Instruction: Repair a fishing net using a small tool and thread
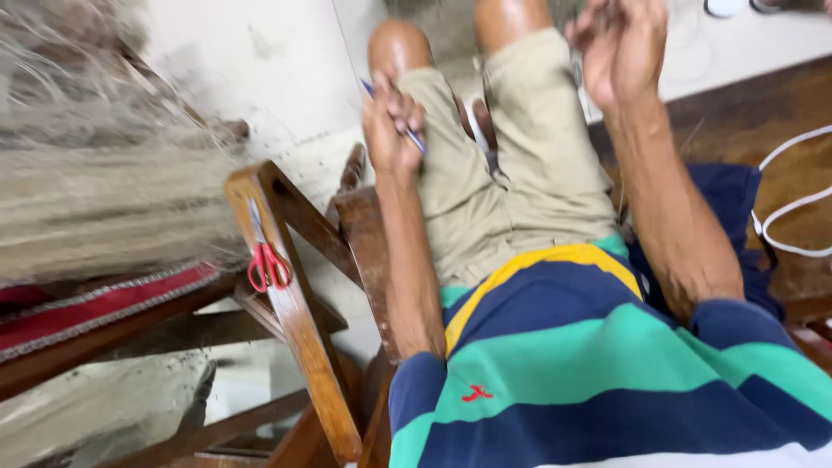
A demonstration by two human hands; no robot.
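A thin blue tool (394, 113), like a pen or pick, is resting in the person's left hand (390, 130), whose fingers are curling closed around it above the left thigh. The right hand (620, 48) is lifting higher near the knees, fingers pinching together; what it is gripping is too blurred to tell. The person is sitting in khaki shorts (511, 173) and a striped shirt (607, 364). To the left, red-handled scissors (264, 256) are lying on a wooden frame (299, 321), beside a mass of pale fibres (104, 199). A white cord (793, 208) is looping at the right.
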